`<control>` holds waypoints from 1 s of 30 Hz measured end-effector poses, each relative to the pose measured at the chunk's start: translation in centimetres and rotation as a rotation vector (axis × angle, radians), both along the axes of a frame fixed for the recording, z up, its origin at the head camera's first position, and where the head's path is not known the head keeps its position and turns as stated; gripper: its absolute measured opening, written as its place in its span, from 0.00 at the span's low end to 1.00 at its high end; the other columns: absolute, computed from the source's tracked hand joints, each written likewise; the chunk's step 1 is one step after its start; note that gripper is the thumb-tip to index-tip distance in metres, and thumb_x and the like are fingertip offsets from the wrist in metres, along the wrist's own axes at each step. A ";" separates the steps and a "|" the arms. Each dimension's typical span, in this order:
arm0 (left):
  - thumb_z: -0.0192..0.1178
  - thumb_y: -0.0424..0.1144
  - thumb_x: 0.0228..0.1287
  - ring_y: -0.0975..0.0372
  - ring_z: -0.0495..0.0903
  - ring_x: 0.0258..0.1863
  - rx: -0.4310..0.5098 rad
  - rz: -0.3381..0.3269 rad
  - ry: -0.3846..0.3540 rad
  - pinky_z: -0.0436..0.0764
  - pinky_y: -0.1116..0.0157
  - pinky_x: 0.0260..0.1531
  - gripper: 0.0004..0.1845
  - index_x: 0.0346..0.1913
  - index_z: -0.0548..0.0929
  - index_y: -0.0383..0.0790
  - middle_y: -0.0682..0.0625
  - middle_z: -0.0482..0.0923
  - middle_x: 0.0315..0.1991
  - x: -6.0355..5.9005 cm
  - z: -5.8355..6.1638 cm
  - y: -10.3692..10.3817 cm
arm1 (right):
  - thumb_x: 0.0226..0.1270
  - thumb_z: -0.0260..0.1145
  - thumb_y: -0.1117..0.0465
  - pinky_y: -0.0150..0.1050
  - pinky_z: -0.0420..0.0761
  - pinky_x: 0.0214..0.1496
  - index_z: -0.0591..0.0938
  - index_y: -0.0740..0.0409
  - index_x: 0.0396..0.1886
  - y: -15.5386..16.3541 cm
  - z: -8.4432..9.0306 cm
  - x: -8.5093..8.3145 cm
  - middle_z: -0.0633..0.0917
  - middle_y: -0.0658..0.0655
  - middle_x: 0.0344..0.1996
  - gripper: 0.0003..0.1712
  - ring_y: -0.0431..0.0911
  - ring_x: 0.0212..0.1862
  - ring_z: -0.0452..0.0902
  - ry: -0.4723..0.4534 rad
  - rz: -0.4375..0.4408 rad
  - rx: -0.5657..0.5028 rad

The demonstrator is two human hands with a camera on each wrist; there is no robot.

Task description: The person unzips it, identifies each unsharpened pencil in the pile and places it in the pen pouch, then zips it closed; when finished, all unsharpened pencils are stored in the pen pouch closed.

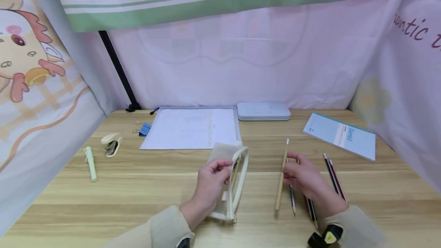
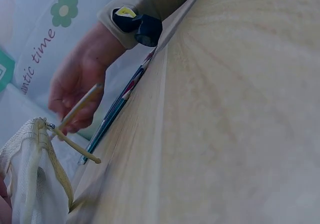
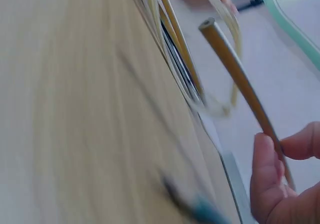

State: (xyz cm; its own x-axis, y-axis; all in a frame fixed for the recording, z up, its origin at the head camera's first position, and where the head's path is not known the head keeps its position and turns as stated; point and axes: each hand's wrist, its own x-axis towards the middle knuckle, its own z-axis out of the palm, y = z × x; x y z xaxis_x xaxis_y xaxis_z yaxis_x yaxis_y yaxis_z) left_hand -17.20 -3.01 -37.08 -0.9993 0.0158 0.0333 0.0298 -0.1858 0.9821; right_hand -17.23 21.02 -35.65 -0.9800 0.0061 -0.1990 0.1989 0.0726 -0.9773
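My left hand (image 1: pixel 214 183) grips the edge of a pale zippered pencil case (image 1: pixel 222 149), whose mouth gapes toward the right. Inside it, yellow pencils (image 3: pixel 182 38) show in the right wrist view. My right hand (image 1: pixel 304 177) pinches a plain yellow pencil (image 1: pixel 281 186) between thumb and fingers, to the right of the case. That pencil (image 3: pixel 240 78) stands tilted above the table, its flat end toward the case in the right wrist view. Beneath and beside the right hand lie several dark pencils (image 1: pixel 292 201), two of them, striped (image 1: pixel 335 175), just right of the wrist.
A white sheet on a board (image 1: pixel 189 127) lies behind the case, with a pale flat box (image 1: pixel 263 111) beside it. A blue notepad (image 1: pixel 341 135) rests at the back right. On the left are a blue binder clip (image 1: pixel 145 129), a stapler (image 1: pixel 111 144) and a light green pen-like object (image 1: pixel 91 163).
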 end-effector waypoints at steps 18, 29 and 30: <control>0.56 0.23 0.51 0.68 0.71 0.22 0.035 -0.036 -0.006 0.73 0.75 0.20 0.12 0.41 0.79 0.23 0.51 0.75 0.25 0.0 0.1 1.4 | 0.53 0.56 0.74 0.37 0.82 0.35 0.58 0.68 0.60 -8.1 -1.7 -0.7 0.80 0.58 0.26 0.33 0.43 0.27 0.77 -0.024 -0.059 -0.198; 0.57 0.25 0.52 0.66 0.72 0.24 0.029 -0.029 -0.009 0.75 0.74 0.21 0.12 0.42 0.79 0.24 0.44 0.77 0.31 0.2 0.2 1.7 | 0.55 0.57 0.73 0.39 0.83 0.35 0.56 0.70 0.59 -9.0 -1.9 0.1 0.81 0.60 0.30 0.33 0.46 0.28 0.80 -0.035 -0.039 -0.245; 0.57 0.25 0.51 0.66 0.72 0.24 0.029 -0.022 -0.009 0.75 0.74 0.22 0.13 0.42 0.79 0.24 0.43 0.77 0.31 0.2 0.2 1.7 | 0.54 0.57 0.74 0.39 0.83 0.35 0.56 0.70 0.59 -9.2 -1.9 0.2 0.82 0.60 0.29 0.33 0.46 0.28 0.80 -0.033 -0.030 -0.245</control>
